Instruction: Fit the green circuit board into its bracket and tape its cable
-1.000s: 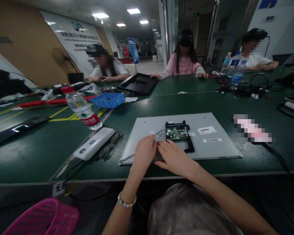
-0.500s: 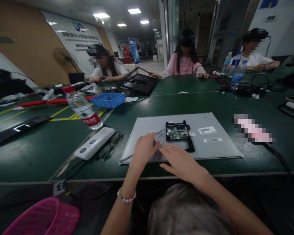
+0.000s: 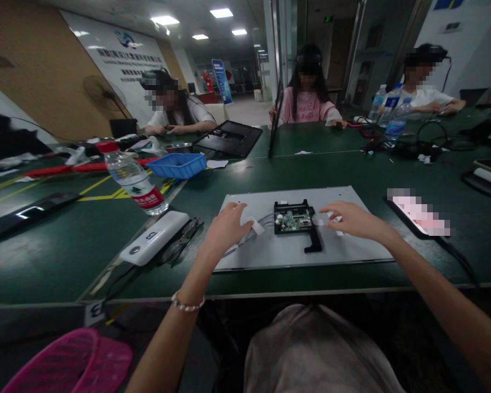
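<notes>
A flat grey display panel (image 3: pixel 278 259) lies on the table in front of me. On its middle sits a green circuit board (image 3: pixel 293 222) in a black bracket (image 3: pixel 313 240). Thin grey cables (image 3: pixel 265 219) run left from the board, with a piece of white tape (image 3: pixel 256 227) on them. My left hand (image 3: pixel 226 229) is over the panel's left side, fingers apart, thumb close to the tape; whether it touches is unclear. Above the right side hovers my right hand (image 3: pixel 354 219), fingers apart and slightly bent, partly covering the white labels. Neither hand visibly holds anything.
Left of the panel are eyeglasses (image 3: pixel 183 242), a white power bank (image 3: pixel 154 238), a water bottle (image 3: pixel 135 183) and a blue tray (image 3: pixel 178 165). A phone (image 3: pixel 418 214) with a cable lies right. Co-workers sit opposite; one holds a thin dark frame (image 3: pixel 275 120) upright. A pink basket (image 3: pixel 71 363) stands below left.
My hands have moved apart: the left shifted left off the cables and tape, the right swung across to the panel's right side. Opposite, a co-worker has tilted the dark frame upright.
</notes>
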`<state>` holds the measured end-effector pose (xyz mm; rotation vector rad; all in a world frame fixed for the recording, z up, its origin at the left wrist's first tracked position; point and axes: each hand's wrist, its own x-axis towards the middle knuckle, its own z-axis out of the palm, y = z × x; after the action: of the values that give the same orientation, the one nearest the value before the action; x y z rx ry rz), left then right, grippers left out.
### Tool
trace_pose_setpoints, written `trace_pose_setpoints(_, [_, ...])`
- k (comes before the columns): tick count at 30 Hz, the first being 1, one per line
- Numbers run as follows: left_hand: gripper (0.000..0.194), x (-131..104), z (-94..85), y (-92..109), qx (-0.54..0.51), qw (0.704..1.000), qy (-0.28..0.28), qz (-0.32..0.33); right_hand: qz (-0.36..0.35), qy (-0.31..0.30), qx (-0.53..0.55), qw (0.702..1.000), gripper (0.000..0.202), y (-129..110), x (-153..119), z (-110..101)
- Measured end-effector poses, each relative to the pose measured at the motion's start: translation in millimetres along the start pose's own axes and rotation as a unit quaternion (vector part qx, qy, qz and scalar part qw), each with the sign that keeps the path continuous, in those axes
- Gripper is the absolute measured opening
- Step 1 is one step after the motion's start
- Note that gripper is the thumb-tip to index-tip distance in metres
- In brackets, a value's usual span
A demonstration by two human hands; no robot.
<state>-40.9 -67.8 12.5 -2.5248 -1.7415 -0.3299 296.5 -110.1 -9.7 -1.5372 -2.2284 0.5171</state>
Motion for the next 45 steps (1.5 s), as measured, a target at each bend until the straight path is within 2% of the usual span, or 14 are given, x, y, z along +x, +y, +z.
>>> trace_pose_setpoints(4, [0.054,11.2,14.6,-12.5,-0.019,0.997,-0.07,0.001,0.004,-0.042,-0.036,0.998,0.036,6.0,30.9,1.3])
trace_pose_setpoints(8, [0.046,18.2,24.2,-16.7,-0.074,0.995,-0.065,0.007,0.005,-0.078,-0.025,0.997,0.021,9.3,46.0,7.5])
trace_pose_setpoints(12, [0.039,23.9,24.0,-16.2,-0.151,0.987,-0.055,0.016,0.021,-0.092,0.066,0.993,0.013,20.6,45.4,10.9])
trace_pose_setpoints(15, [0.024,31.9,18.3,-19.5,-0.158,0.986,-0.045,0.035,0.034,-0.068,0.1,0.992,0.018,28.3,40.5,9.5])
trace_pose_setpoints(20, [0.02,53.8,11.6,-32.5,-0.123,0.989,-0.067,0.043,0.036,-0.045,0.08,0.995,0.032,28.6,37.8,10.3])
trace_pose_setpoints(24, [0.021,69.3,17.3,-37.8,-0.078,0.992,-0.095,0.018,0.005,-0.052,0.044,0.998,0.025,19.3,38.0,16.0])
trace_pose_setpoints(28, [0.028,81.2,22.6,-23.3,-0.074,0.994,-0.064,0.041,0.02,-0.048,0.072,0.996,0.017,17.3,36.5,14.4])
trace_pose_setpoints(32, [0.031,92.8,25.9,13.3,-0.063,0.984,-0.038,0.161,0.06,-0.046,0.093,0.993,0.017,29.4,34.8,6.9])
trace_pose_setpoints(36, [0.03,103.1,33.8,44.3,0.008,0.977,-0.047,0.209,0.082,-0.037,0.056,0.994,0.018,41.6,33.3,3.8])
trace_pose_setpoints(39, [0.027,109.1,40.2,51.5,0.041,0.974,-0.058,0.213,0.085,-0.013,0.008,0.996,0.021,44.2,32.2,3.6])
trace_pose_setpoints(45, [0.025,115.5,43.9,46.4,0.043,0.973,-0.063,0.216,0.092,0.016,-0.043,0.995,0.025,47.0,31.3,1.4])
